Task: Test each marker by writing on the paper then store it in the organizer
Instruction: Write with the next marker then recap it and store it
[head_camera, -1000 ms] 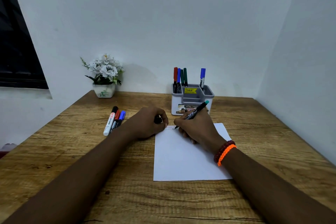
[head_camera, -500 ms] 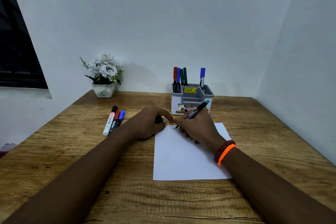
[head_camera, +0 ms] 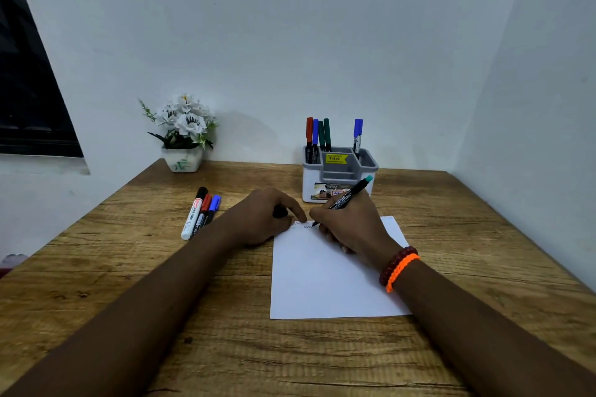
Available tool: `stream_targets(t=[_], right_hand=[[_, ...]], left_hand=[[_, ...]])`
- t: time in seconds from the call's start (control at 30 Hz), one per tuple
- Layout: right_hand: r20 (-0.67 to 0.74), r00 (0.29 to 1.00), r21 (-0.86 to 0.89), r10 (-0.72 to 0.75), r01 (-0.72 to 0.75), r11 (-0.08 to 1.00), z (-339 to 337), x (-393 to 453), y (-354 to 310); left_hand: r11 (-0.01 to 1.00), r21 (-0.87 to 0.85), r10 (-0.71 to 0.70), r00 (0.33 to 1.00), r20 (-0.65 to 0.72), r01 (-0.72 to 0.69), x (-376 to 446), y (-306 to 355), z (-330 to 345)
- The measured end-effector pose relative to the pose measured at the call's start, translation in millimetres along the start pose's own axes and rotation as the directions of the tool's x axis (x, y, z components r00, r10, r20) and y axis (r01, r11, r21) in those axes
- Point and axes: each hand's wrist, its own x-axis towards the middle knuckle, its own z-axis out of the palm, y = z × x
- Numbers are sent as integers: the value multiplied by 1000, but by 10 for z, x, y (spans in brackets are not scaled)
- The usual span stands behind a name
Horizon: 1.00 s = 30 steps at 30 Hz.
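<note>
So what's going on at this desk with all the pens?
A person is testing markers. The right hand holds a black marker with a teal end, its tip on the top edge of the paper beside small zigzag scribbles. The left hand grips a dark cap at the paper's corner. Five markers stand in the grey organizer; three more lie on the table.

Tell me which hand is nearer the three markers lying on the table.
Left. The left hand rests just right of the three markers; the right hand writes on the paper, farther right.
</note>
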Motion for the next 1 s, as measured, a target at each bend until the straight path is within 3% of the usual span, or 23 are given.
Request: stream_targets(t=[1.0], right_hand=[[-28,999,6,18,-18,1000,-36,33,46]], left_hand=[[1000,-2,-5,1000,9,5,-2,-2,-4]])
